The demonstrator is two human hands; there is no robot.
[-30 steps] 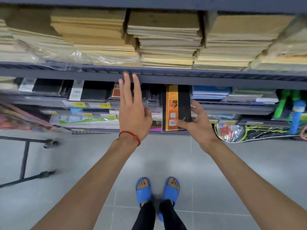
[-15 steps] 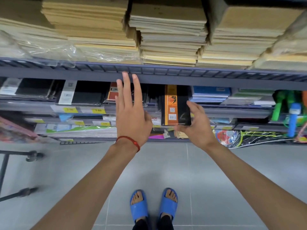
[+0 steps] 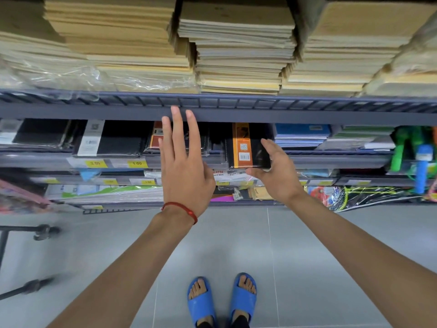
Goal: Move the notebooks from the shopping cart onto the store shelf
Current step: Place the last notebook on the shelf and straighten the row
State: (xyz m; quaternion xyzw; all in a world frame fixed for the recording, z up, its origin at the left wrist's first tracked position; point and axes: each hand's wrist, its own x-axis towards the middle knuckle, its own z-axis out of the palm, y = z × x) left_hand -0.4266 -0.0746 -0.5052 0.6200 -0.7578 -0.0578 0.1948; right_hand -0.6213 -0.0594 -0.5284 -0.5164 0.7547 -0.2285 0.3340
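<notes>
Far left, low: black tube frame on castors (image 3: 40, 233), blurred; cannot tell if it is the cart.

Upper shelf (image 3: 307, 112): grey rail across the full width, carrying stacks of tan paper-covered books (image 3: 236, 55). The leftmost stacks are partly under clear plastic wrap.

Middle shelf (image 3: 331, 162), left part: black notebooks (image 3: 118, 143) lying flat, one with a white label strip bearing a QR code. Yellow price tags (image 3: 137, 164) on the lip: one reads "1 00", and its left neighbour looks like "2.09" but is blurred.

Left hand (image 3: 186, 171): flat, fingers straight and slightly spread, pointing far toward the upper rail, holding nothing. Cannot tell whether the fingertips touch the rail. Red string bracelet (image 3: 182, 208) on the wrist.

Orange-banded notebook (image 3: 248, 147): black cover, orange band down its left side with a QR code and a barcode. It lies flat on the middle shelf, centre, long axis near to far, with its near short edge at the shelf lip. Below the lip a label reads "4734" and "34cm".

Right hand (image 3: 279, 171): grips the notebook's near right corner, thumb along the near edge, fingers up the right side.

Right of it: a stack of blue notebooks (image 3: 302, 136), then green and blue plastic toys (image 3: 421, 162). Packaged rackets (image 3: 366, 195) lie on the bottom shelf.
</notes>
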